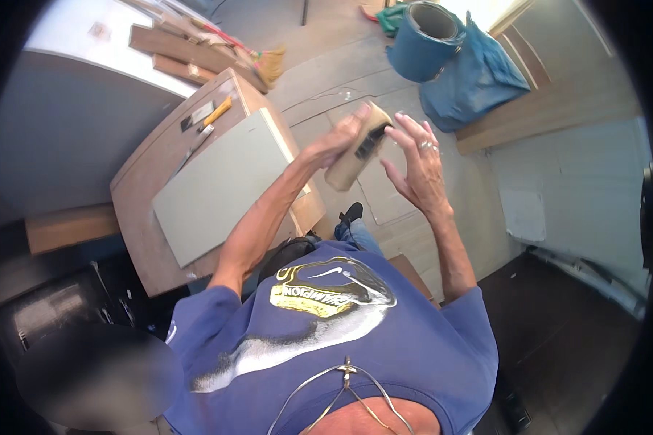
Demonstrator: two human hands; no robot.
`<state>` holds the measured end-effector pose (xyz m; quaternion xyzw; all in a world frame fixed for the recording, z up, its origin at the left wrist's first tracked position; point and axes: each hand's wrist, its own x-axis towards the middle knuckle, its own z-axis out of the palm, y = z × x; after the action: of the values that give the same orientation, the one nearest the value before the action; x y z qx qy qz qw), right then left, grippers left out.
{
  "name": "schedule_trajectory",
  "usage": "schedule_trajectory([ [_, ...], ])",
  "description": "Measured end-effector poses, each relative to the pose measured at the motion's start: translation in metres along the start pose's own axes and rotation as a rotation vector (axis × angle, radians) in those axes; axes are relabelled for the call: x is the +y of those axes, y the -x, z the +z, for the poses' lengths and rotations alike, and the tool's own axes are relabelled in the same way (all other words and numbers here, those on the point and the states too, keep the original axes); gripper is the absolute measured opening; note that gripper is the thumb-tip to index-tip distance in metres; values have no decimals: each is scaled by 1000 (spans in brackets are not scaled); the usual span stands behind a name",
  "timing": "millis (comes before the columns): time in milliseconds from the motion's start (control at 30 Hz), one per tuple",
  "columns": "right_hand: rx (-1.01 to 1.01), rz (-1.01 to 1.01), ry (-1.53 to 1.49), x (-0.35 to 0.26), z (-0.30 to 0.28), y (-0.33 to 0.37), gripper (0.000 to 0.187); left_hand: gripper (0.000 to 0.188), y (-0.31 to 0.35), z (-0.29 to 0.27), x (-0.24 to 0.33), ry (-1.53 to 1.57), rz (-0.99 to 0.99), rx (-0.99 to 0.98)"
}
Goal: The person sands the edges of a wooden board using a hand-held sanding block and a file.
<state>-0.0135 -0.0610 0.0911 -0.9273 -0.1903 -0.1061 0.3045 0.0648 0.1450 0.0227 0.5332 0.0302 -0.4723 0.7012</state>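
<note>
A tan block-shaped tool with a black slot in its face, by its looks a wooden hand plane (347,168), is held tilted up in front of me. My left hand (341,138) is closed round its left side, and the fingers behind it are hidden. To its right, my right hand (422,170) is raised with fingers apart and a ring on one finger. Its fingertips come close to the black slot; whether they touch cannot be told. Left of my left forearm, a pale flat board (221,188) lies on a wooden bench top (141,170).
A yellow-handled tool (218,111) and a thin chisel-like tool (194,148) lie behind the board. Wooden planks (189,51) and a broom (268,67) are at the far left. A blue bucket-like container (421,54) and blue cloth (471,83) stand far right, beside a wooden ledge (544,116).
</note>
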Motion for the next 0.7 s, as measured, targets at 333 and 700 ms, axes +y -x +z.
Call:
schedule_trajectory([
  [333,-507,-49,-332,-20,64,90,90,61,66,-33,-104,195,-499,-624],
  [700,-616,366,-633,-55,120,146,84,93,81,-86,-116,-476,-368,-636],
])
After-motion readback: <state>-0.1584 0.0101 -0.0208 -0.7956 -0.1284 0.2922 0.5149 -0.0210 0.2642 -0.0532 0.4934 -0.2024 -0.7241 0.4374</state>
